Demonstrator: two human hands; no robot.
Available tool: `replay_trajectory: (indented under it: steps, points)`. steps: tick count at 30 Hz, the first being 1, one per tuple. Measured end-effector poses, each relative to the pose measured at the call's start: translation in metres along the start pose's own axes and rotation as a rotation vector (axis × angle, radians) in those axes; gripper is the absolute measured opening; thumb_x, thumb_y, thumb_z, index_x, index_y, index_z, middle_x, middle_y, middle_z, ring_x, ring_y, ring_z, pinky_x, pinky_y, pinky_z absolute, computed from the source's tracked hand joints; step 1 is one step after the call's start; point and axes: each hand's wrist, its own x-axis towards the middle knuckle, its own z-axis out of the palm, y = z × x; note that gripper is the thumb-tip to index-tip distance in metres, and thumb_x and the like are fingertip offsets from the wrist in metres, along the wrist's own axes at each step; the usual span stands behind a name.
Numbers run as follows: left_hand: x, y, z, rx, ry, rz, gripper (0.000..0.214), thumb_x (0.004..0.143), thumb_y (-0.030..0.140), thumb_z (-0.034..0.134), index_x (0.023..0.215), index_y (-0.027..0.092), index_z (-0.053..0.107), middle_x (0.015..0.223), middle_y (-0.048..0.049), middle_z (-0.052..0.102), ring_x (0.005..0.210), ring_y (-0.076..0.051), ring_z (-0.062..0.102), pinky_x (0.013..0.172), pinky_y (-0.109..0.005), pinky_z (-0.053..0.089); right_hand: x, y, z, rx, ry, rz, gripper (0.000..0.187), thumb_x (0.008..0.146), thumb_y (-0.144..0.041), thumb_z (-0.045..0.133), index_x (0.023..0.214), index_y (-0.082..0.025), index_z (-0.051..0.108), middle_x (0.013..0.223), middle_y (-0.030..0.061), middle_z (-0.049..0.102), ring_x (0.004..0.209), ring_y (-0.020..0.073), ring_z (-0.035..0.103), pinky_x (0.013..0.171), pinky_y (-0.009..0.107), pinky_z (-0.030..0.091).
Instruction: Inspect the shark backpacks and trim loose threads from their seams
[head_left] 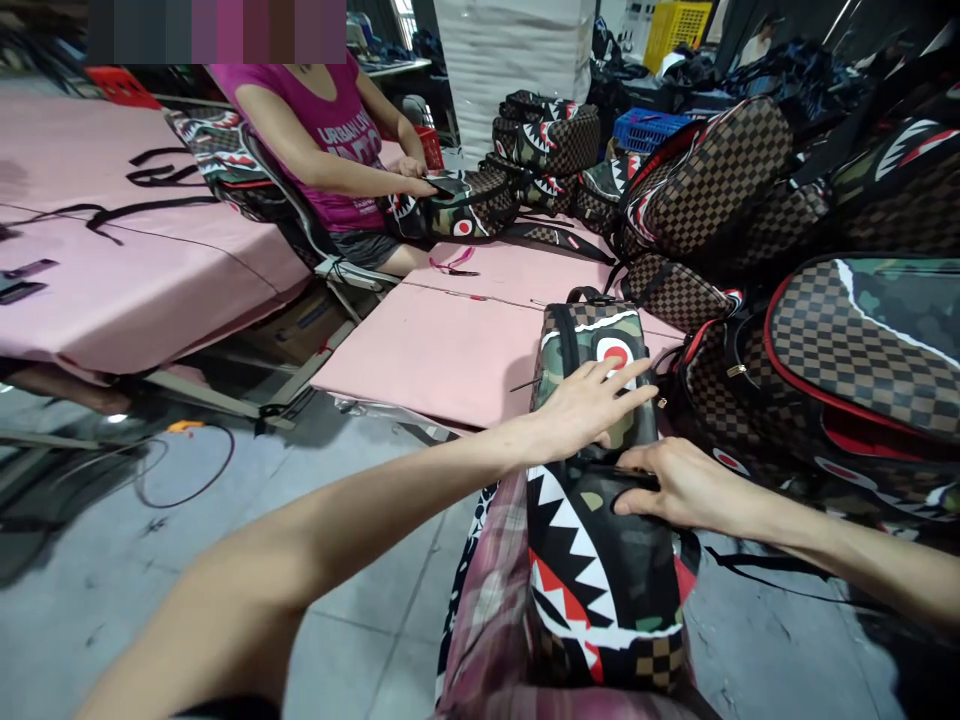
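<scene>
A camouflage backpack [600, 560] with a shark-mouth print lies across my lap, its top resting on the edge of the pink table [450, 350]. My left hand [589, 405] lies flat on the bag's upper part, fingers stretched out and spread. My right hand [675, 485] is closed on the bag's side at a dark opening, thumb and fingers pinching the edge of the fabric.
A heap of checkered and camouflage backpacks [847, 340] fills the right. Across the table a seated person in a pink shirt [337, 130] handles another bag [457, 205]. Black straps [150, 170] lie on the left pink table. Cables run over the grey floor [187, 480].
</scene>
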Motion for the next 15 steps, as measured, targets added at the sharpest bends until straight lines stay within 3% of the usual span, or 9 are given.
replay_trajectory:
  steps: [2, 4, 5, 7, 10, 12, 15]
  points:
    - [-0.027, 0.021, -0.018, -0.142, 0.008, -0.156, 0.033, 0.085, 0.019, 0.045, 0.117, 0.019, 0.054, 0.131, -0.01, 0.049, 0.12, -0.025, 0.041, 0.095, -0.039, 0.036, -0.006, -0.003, 0.004, -0.047, 0.028, -0.013, 0.023, 0.082, -0.04, 0.057, 0.084, -0.018, 0.064, 0.077, 0.0041, 0.066, 0.072, 0.019, 0.06, 0.062, 0.025, 0.035]
    - [-0.058, 0.043, -0.026, -0.317, -0.041, -0.465, 0.03, 0.091, 0.028, 0.035, 0.089, 0.017, 0.062, 0.093, -0.0103, 0.064, 0.09, -0.022, 0.057, 0.081, -0.036, 0.043, -0.011, -0.004, 0.009, -0.068, 0.098, -0.041, 0.02, 0.083, -0.037, 0.056, 0.086, -0.019, 0.062, 0.081, 0.0029, 0.066, 0.074, 0.0181, 0.061, 0.061, 0.025, 0.033]
    - [-0.071, 0.053, -0.026, -0.487, -0.129, -0.643, 0.033, 0.089, 0.037, 0.039, 0.078, 0.016, 0.062, 0.076, -0.0091, 0.064, 0.076, -0.02, 0.059, 0.073, -0.034, 0.045, -0.013, -0.004, 0.013, -0.085, 0.132, -0.061, 0.018, 0.083, -0.036, 0.056, 0.086, -0.019, 0.062, 0.082, 0.002, 0.066, 0.073, 0.017, 0.06, 0.06, 0.025, 0.032]
    - [-0.088, 0.065, -0.018, -0.967, -0.293, -0.945, 0.046, 0.083, 0.056, 0.041, 0.068, 0.016, 0.058, 0.064, -0.0074, 0.062, 0.06, -0.018, 0.058, 0.061, -0.031, 0.047, -0.016, -0.006, 0.022, -0.145, 0.178, -0.115, 0.011, 0.082, -0.029, 0.055, 0.083, -0.019, 0.06, 0.08, 0.0005, 0.063, 0.068, 0.014, 0.058, 0.055, 0.025, 0.029]
    - [-0.086, 0.067, -0.002, -1.5, -0.392, -1.237, 0.058, 0.072, 0.07, 0.047, 0.058, 0.014, 0.054, 0.056, -0.0063, 0.059, 0.054, -0.016, 0.059, 0.057, -0.029, 0.048, -0.019, -0.012, 0.041, -0.311, 0.216, -0.228, 0.007, 0.075, -0.012, 0.053, 0.077, -0.018, 0.056, 0.075, -0.0004, 0.06, 0.059, 0.0117, 0.052, 0.05, 0.026, 0.023]
    - [-0.074, 0.065, 0.007, -1.593, -0.396, -1.329, 0.053, 0.072, 0.061, 0.056, 0.047, 0.015, 0.048, 0.044, -0.0026, 0.052, 0.044, -0.012, 0.051, 0.052, -0.025, 0.046, -0.021, -0.018, 0.054, -0.454, 0.265, -0.317, 0.014, 0.073, -0.005, 0.049, 0.075, -0.017, 0.055, 0.072, 0.0004, 0.059, 0.057, 0.0124, 0.049, 0.048, 0.028, 0.021]
    - [-0.061, 0.069, 0.014, -1.616, -0.315, -1.421, 0.043, 0.076, 0.025, 0.058, 0.04, 0.018, 0.035, 0.033, 0.0046, 0.035, 0.032, -0.005, 0.032, 0.04, -0.019, 0.035, -0.025, -0.025, 0.072, -0.627, 0.374, -0.44, 0.018, 0.076, -0.001, 0.045, 0.075, -0.016, 0.054, 0.069, 0.0018, 0.057, 0.058, 0.0144, 0.049, 0.049, 0.029, 0.024]
